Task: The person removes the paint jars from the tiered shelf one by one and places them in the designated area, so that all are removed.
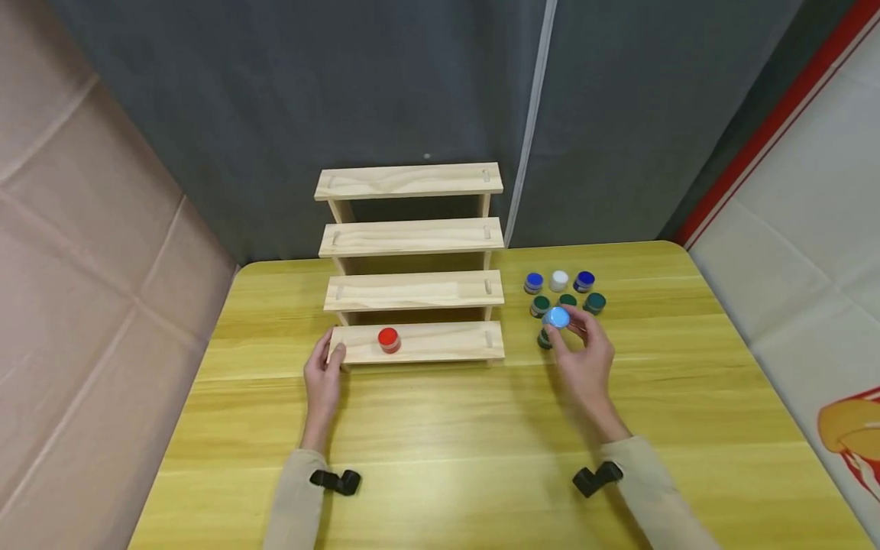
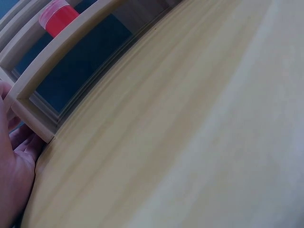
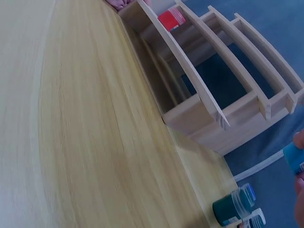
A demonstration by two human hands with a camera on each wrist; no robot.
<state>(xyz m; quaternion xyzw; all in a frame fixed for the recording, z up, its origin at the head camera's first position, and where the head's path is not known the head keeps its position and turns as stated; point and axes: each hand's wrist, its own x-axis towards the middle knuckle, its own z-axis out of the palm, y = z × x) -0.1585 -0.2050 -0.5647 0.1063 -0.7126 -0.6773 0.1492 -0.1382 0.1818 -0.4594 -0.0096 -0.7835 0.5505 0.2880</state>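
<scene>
A four-step wooden display shelf (image 1: 412,292) stands toward the back of the table. My left hand (image 1: 323,382) grips the left end of its lowest step, thumb over the top edge; in the left wrist view the fingers wrap behind the side panel. A red paint jar (image 1: 389,341) sits on that step, left of its middle. To the right, my right hand (image 1: 584,363) pinches a light blue paint jar (image 1: 556,318) between thumb and fingers, held above the other jars. In the right wrist view the light blue jar (image 3: 294,157) shows at the right edge.
Several more paint jars stand right of the shelf: blue (image 1: 533,283), white (image 1: 559,280), dark blue (image 1: 584,281) and dark green (image 1: 594,303) among them. One is partly hidden under the held jar. A grey curtain (image 1: 412,84) hangs behind the wooden table (image 1: 440,451).
</scene>
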